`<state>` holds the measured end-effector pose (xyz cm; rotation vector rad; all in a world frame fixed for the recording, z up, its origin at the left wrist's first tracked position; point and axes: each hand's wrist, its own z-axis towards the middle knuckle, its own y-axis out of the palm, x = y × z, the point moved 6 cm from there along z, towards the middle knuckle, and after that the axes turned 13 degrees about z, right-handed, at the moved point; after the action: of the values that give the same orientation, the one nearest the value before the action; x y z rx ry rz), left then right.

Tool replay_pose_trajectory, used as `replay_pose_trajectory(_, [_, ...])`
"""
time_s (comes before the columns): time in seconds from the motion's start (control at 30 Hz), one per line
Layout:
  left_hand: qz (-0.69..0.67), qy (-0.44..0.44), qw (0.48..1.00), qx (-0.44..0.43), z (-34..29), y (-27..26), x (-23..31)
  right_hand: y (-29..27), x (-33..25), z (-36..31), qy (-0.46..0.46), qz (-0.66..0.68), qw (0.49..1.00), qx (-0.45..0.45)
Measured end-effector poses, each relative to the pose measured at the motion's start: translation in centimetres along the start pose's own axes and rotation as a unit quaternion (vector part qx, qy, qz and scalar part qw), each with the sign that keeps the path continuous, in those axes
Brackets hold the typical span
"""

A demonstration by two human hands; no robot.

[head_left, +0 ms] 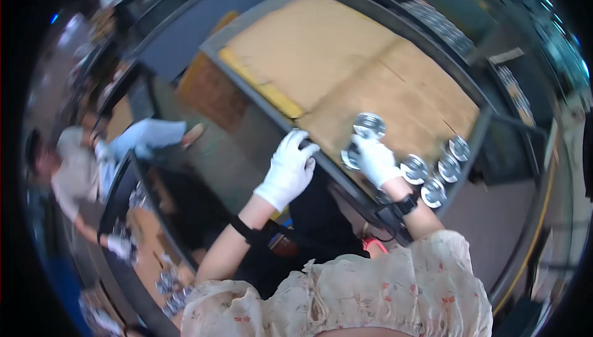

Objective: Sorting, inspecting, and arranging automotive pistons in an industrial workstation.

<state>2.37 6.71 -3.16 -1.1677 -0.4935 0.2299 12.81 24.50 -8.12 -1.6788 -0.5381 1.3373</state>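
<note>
My right hand (377, 161), in a white glove, is closed on a shiny metal piston (349, 158) low over the brown cardboard sheet (364, 80). Just beyond its fingertips is another piston (370, 124). Several more stand near the right corner of the sheet, among them one piston (414, 169) close to my right wrist and one piston (459, 148) by the rim. My left hand (288, 169), also gloved in white, is at the near rim of the grey bin (247, 90). Its fingers curl around something dark that I cannot make out.
Yellow edging (262, 87) runs along the bin's left inner side. More bins with metal parts (438, 25) stand beyond it. To the left a person (80, 164) with gloved hands works over another bin holding metal parts (170, 281).
</note>
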Motion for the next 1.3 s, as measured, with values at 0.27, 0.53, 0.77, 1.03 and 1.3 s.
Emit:
replay_pose_trajectory(0.27, [0.074,-0.274,0.959,0.023,-25.1,-3.1,-6.8,4.5,6.2,3.7,-0.266,-0.112,0.936,0.203])
replay_pose_trajectory(0.53, [0.047,-0.505,0.861,-0.041,-38.0,-1.7,-6.1,5.0,-5.1,0.3,-0.207,-0.037,0.977,-0.025])
replay_pose_trajectory(0.77, [0.062,-0.491,0.868,0.027,-38.4,-0.9,-6.9,6.3,-6.8,0.2,-0.211,-0.064,0.974,-0.052])
replay_pose_trajectory(1.03, [0.077,-0.499,0.862,0.047,-39.2,-0.4,-6.3,6.8,-7.6,0.2,-0.233,-0.099,0.964,-0.078])
replay_pose_trajectory(1.3, [0.024,-0.512,0.858,-0.03,-39.0,0.5,-6.0,4.9,-3.7,-0.2,-0.241,-0.153,0.956,-0.063])
